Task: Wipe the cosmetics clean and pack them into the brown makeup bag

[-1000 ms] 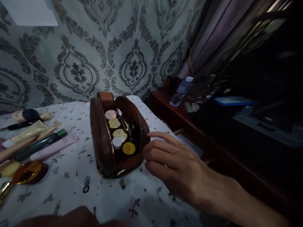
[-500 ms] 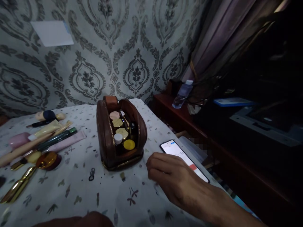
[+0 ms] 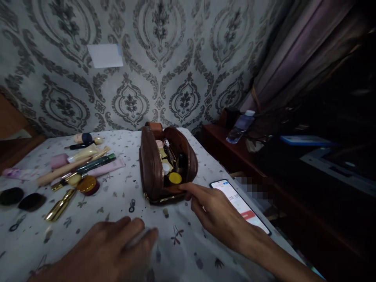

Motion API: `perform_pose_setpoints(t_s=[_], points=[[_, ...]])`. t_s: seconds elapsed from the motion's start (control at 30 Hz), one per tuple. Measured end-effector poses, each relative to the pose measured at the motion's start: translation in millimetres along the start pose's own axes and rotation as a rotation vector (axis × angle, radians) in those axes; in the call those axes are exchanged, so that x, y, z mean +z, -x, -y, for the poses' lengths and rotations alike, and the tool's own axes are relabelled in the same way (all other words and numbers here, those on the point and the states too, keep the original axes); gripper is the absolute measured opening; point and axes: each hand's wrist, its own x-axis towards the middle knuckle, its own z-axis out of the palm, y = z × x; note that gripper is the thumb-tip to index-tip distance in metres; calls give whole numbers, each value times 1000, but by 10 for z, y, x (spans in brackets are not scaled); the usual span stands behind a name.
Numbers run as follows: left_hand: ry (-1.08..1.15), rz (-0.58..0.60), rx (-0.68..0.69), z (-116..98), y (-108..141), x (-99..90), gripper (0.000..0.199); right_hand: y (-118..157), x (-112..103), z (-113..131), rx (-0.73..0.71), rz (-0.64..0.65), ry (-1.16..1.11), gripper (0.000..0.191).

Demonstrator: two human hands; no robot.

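Tablecloth (image 3: 114, 199): white, printed, before a patterned wall (image 3: 160, 86).
Right hand (image 3: 217, 211): fingertips touching the near right rim of the brown bag (image 3: 151, 166), apparently steadying it (whether pinching, one cannot tell).
Left hand (image 3: 113, 243): holding nothing, fingers loosely parted above the tablecloth.
Brown bag: upright mid-tablecloth, unzipped, presumably gaping to expose its yellow-lidded container (image 3: 175, 178).
Cosmetics (image 3: 110, 167): spread leftward, perhaps for visibility.

Bare left hand (image 3: 108, 244) — blurred, bare right hand (image 3: 216, 211), slender bare forearm (image 3: 273, 250)
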Motion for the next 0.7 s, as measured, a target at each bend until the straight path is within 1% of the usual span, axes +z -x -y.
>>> perform_pose_setpoints(t_s=[0.07,0.1,0.17,0.23,0.3,0.37,0.47,0.53,0.6,0.7], points=[[-15,83,-70,184,128,126,63,27,39,25,-35,-75,-25,40],[-22,118,-103,267,179,183,64,36,58,44,-52,-116,-32,39],[-20,173,-174,405,257,264,58,37,92,105,-92,-187,-36,35],[1,235,-225,511,317,301,50,13,119,199,-150,-230,-45,30],[15,276,-277,598,382,315,44,-30,147,323,-226,-231,-74,26],[19,265,-326,679,468,330,39,-83,196,464,-292,-195,-107,23],[21,162,-411,831,633,382,35,-180,344,657,-335,-102,-131,25],[31,67,-502,985,750,426,35,-264,491,752,-333,-29,-149,27],[54,-62,-615,1186,866,464,35,-362,658,825,-308,48,-182,28],[109,-303,-767,1513,1049,496,36,-540,932,925,-256,154,-260,25]])
